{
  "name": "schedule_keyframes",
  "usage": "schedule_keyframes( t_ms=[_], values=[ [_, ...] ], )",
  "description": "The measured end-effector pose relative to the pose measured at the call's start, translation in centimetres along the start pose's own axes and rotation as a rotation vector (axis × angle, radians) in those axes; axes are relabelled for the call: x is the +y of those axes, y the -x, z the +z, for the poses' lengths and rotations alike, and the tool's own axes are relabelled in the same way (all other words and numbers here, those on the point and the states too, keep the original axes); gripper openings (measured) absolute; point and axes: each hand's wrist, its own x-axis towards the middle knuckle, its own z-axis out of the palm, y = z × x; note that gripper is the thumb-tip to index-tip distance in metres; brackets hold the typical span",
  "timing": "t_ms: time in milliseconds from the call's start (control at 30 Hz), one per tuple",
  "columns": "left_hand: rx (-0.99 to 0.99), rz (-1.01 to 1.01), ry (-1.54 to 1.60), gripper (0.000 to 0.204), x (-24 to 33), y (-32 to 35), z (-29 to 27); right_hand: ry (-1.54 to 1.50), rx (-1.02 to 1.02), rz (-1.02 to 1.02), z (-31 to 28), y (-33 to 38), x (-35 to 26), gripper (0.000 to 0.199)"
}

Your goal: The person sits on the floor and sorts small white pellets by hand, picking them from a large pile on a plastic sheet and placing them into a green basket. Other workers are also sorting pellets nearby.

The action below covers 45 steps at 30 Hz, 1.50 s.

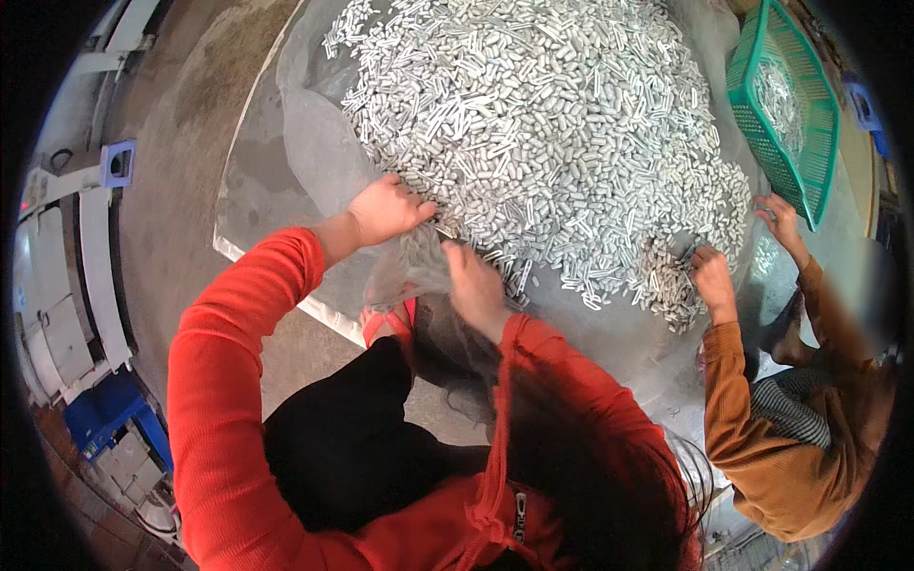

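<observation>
A large pile of small silvery-white oblong pieces (543,124) lies on a sheer grey mesh cloth (319,143). At the pile's near left edge, my left hand (390,209) is closed on a bunched part of that cloth. Just to its right and nearer to me, my right hand (474,290) also has its fingers closed on the gathered mesh. Folds of the cloth hang between the two hands, over the near edge of the work surface. Some pieces lie right beside my right hand. My fingertips are partly hidden by the folds.
At the right, a co-worker's brown-sleeved arms reach in, one hand (714,281) by a darker clump of pieces (671,285). A green plastic basket (819,133) with more pieces stands at the far right. Bare floor (181,162) and a blue box (109,414) are at left.
</observation>
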Motion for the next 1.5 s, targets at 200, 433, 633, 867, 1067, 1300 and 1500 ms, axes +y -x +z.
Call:
schedule_keyframes(
  t_ms=[200,433,633,867,1067,1300,1500],
  values=[
    [0.036,0.075,-0.074,0.010,0.3,0.5,-0.7,0.237,0.121,-0.162,-2.1,-0.8,3.2,0.055],
    [-0.011,-0.067,0.033,0.017,3.1,4.4,4.7,0.320,-0.145,-0.379,4.1,3.2,1.5,0.038],
    [-0.454,-0.483,0.390,0.036,11.4,18.5,10.2,-0.073,-0.460,-0.162,6.8,6.1,-3.2,0.051],
    [-0.346,-0.503,1.114,0.031,6.5,15.7,8.0,-0.336,-0.323,0.068,1.8,7.4,-0.7,0.069],
    [0.151,-0.483,0.909,0.007,4.1,4.8,-0.4,-0.283,-0.316,-0.030,3.9,10.6,-3.4,0.046],
    [-0.692,0.200,0.706,0.020,10.0,1.2,3.4,-0.610,-0.470,0.493,5.0,8.3,-1.2,0.035],
    [0.114,-0.162,0.863,0.016,8.2,-0.2,4.2,0.129,0.139,0.085,-1.4,2.7,-0.7,0.029]
  ],
)
